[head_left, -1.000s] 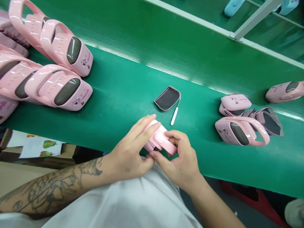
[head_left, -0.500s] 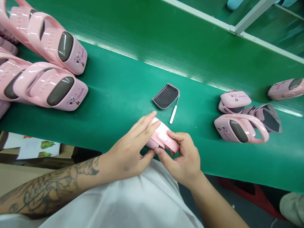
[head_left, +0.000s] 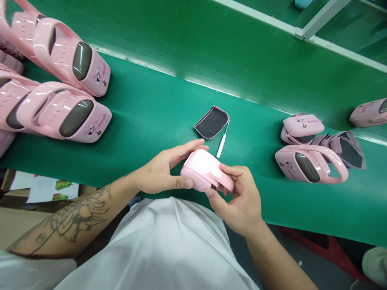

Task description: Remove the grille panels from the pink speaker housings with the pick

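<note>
A long desk [head_left: 145,133] with a glossy green top runs diagonally across the view, with pale bands of glare [head_left: 136,62] along its far side. Beyond it, a white metal rail [head_left: 263,19] and a white crossbar [head_left: 323,18] frame a second green surface [head_left: 356,28], where a light blue item [head_left: 304,3] shows at the top edge. Below the near edge on the left lie a printed sheet with pear pictures [head_left: 39,187] and a beige cardboard surface [head_left: 21,221]. On the right, a dark grey floor [head_left: 317,270] shows, with a red object [head_left: 326,249] on it, its kind hard to tell.
</note>
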`<state>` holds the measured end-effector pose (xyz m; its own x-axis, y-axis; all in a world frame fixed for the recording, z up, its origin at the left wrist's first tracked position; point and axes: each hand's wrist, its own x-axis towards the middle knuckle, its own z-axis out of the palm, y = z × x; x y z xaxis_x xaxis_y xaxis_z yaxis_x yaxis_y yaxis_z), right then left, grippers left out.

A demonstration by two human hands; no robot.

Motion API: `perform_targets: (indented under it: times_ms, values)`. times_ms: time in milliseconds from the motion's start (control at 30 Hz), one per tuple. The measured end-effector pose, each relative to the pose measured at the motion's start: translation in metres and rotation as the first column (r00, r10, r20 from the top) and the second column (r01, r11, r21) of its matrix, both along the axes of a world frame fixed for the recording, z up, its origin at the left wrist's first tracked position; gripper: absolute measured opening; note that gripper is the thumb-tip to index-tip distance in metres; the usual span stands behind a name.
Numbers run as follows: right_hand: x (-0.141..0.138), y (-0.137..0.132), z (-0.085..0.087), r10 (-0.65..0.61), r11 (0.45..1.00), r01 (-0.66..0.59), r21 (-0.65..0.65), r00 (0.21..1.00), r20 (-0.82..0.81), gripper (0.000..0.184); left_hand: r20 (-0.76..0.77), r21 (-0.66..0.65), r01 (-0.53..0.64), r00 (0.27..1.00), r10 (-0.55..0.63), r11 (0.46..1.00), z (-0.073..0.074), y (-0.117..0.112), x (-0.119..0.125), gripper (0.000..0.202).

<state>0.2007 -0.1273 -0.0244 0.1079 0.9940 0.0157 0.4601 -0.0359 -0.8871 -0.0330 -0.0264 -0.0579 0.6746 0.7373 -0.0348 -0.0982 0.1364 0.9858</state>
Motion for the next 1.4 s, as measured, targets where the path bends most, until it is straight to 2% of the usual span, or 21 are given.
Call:
perform_targets:
  times_ms: [100,167,300,433,567,733,967,1100,1167,1267,1400]
  values:
    - [0.001,0.0,0.001,-0.002,1.0,0.002,0.002,1.0,0.01,0.043,0.063,-0.142,-0.009,0.998,0.019,0.99,0.002,-0.005,0.008,0.08]
    - [0.001,-0.001,0.002,-0.007,1.0,0.007,0.006,1.0,0.018,0.043,0.075,-0.199,-0.005,0.997,0.02,0.98,0.007,-0.008,0.011,0.078]
    - [0.0,-0.005,0.001,-0.023,1.0,0.023,-0.015,1.0,0.0,0.044,0.096,-0.217,0.031,0.995,-0.01,0.976,0.013,-0.009,0.015,0.077]
    - [-0.001,-0.008,0.0,-0.026,1.0,0.026,-0.004,1.0,0.005,0.044,0.11,-0.222,0.008,0.994,0.017,0.975,0.012,-0.013,0.015,0.069]
    - [-0.001,-0.006,0.001,0.0,0.999,-0.002,0.038,0.999,0.044,0.044,0.062,-0.093,-0.085,0.994,0.091,0.992,0.004,-0.02,0.01,0.065]
    - [0.0,-0.001,0.001,0.012,0.998,-0.015,0.058,0.998,0.059,0.048,-0.012,0.101,-0.132,0.991,0.134,0.986,-0.005,-0.021,0.007,0.068]
    - [-0.004,0.005,0.011,-0.009,0.999,0.004,0.041,0.99,0.139,0.046,-0.048,0.345,-0.217,0.967,0.249,0.913,-0.015,-0.027,0.008,0.069]
    - [-0.012,0.004,0.017,-0.03,0.999,0.021,0.044,0.978,0.206,0.048,-0.038,0.431,-0.227,0.962,0.269,0.873,-0.008,-0.031,0.017,0.061]
    - [-0.017,0.003,0.017,-0.051,0.997,0.036,0.067,0.971,0.234,0.049,-0.03,0.452,-0.261,0.951,0.307,0.853,-0.002,-0.032,0.026,0.056]
    - [-0.021,0.002,0.015,-0.07,0.992,0.041,0.115,0.963,0.26,0.048,-0.021,0.409,-0.404,0.892,0.451,0.818,0.007,-0.034,0.041,0.054]
    - [-0.018,0.002,0.014,0.043,0.987,-0.082,0.137,0.963,0.264,0.044,-0.071,0.315,-0.546,0.802,0.593,0.776,0.01,-0.039,0.051,0.045]
